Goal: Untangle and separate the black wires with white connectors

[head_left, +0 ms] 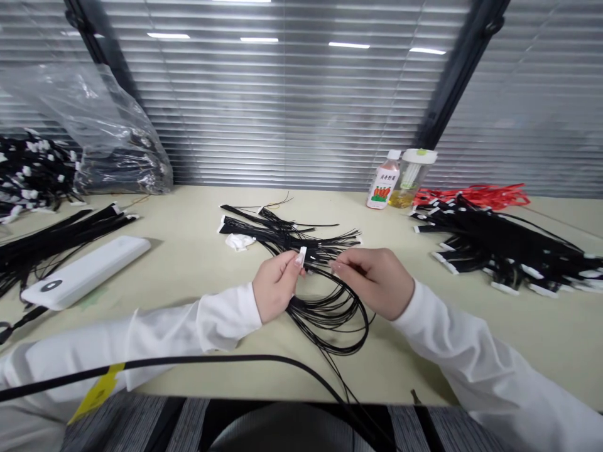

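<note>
White connector (pixel 302 255) is clamped between thumb and fingers of the left hand (pixel 274 287), held up roughly mid-counter (pixel 188 260), white end showing above the thumb. Right hand (pixel 377 281) is posed just beside it, thumb and forefinger tips brought together; whether a thin wire is caught between them cannot be told (too small, tips turned away). Below and between the hands, a looped wire bundle (pixel 308 306) is laid on the counter, its coils spread toward the near edge. Just behind, a black wire pile (pixel 287 237) is heaped, white ends at its left side, with a crumpled white scrap (pixel 239 242) beside it.

For good handling, the connector is best gripped by its body, with its end left uncovered so that it can be seen. Any wire should be pinched close to its tip, lined up straight and moved without force, since thin leads are likely to be bent easily. The loops are best left slack so that the connector is not tugged, and strands should be kept from crossing under the fingers (snagging in that heap looks likely). The long black cable (pixel 226 359), draped across the near side, should be kept clear of the left sleeve (pixel 188 326) too.
</note>
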Tool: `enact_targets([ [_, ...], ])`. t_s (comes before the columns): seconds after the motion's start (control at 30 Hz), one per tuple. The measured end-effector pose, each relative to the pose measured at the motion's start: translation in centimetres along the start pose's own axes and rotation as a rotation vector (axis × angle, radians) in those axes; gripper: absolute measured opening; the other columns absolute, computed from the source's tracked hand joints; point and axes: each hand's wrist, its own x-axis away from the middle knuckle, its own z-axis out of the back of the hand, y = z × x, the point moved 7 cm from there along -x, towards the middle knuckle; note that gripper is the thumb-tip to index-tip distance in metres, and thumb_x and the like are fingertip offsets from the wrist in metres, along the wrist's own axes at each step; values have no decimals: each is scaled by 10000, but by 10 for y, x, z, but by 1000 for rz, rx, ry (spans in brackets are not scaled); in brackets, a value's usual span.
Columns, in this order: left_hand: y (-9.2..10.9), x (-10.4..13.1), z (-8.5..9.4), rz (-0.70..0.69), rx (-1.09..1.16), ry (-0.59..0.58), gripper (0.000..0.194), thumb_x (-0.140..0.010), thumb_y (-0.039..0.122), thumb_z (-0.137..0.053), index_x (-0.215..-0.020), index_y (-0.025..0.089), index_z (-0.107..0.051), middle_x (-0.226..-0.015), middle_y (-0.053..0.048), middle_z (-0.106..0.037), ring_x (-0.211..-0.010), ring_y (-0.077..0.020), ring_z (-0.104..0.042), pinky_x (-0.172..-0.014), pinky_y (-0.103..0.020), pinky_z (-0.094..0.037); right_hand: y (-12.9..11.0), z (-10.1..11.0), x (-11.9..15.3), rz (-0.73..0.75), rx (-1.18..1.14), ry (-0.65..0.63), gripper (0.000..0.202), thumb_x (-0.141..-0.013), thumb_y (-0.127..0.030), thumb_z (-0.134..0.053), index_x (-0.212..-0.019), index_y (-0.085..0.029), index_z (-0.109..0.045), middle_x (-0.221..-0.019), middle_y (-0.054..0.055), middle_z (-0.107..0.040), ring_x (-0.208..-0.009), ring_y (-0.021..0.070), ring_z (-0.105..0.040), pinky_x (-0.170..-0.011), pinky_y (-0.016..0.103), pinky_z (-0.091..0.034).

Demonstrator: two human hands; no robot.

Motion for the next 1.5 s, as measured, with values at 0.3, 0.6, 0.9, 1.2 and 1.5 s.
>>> enact_targets([
  [0.3,5,3,-1,-58,-90,-34,376,-818,450,-281,-658,160,-460,-420,42,-399,-409,-58,-373,-452,-180,-303,-3,-11,-1,33,49,-101,292,-790,-292,-402,-572,-131,-509,-468,-40,-414,-457,27,-318,-489,163,-244],
  [0.6,5,3,-3,-46,-85,-65,375,-815,454,-277,-665,161,-456,-413,43,-399,-394,-58,-364,-432,-172,-301,-2,-12,0,12,34,-118,303,-791,-310,-392,-581,-133,-521,-468,-38,-412,-461,33,-329,-489,170,-241],
  [0.9,9,6,-7,-74,-77,-96,361,-819,426,-282,-650,162,-461,-429,34,-434,-412,-69,-404,-463,-183,-325,-2,-18,0,12,-34,-135,303,-804,-329,-374,-609,-135,-500,-510,-30,-432,-499,44,-345,-510,176,-258],
  [1.2,-7,-4,-1,84,105,35,381,-796,474,-312,-639,158,-455,-398,49,-383,-388,-53,-342,-417,-169,-283,22,-14,-6,-33,49,-193,156,-715,-297,-499,-716,-147,-540,-516,-44,-457,-469,37,-364,-499,158,-295],
  [1.5,-33,-14,10,274,410,259,327,-757,433,-417,-595,149,-435,-381,76,-271,-348,-30,-234,-347,-159,-177,18,2,3,-182,52,-289,407,-683,-421,-507,-419,-146,-363,-327,-40,-362,-306,29,-322,-354,153,-252],
])
